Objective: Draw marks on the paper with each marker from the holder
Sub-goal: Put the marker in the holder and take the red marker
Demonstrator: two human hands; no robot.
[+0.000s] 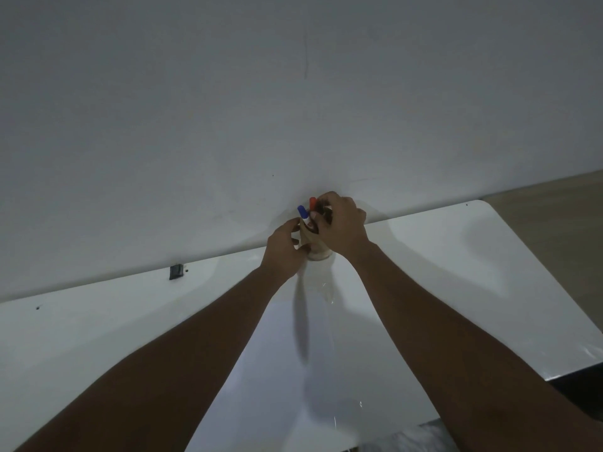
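A pale round holder point(316, 249) stands at the far edge of the white table point(98, 327), against the wall. A blue-capped marker point(302, 213) and a red-capped marker point(313, 203) stick up out of it. My left hand point(283, 252) is wrapped around the holder's left side. My right hand point(342, 225) reaches over the holder's top, fingers curled on a dark marker there, mostly hidden by the fingers. A white sheet of paper point(293, 370) lies on the table between my forearms.
A small black object point(176, 271) sits at the table's back edge on the left. The plain wall point(293, 109) rises directly behind the holder. The table's rounded right corner point(483, 203) borders a wooden floor point(561, 216).
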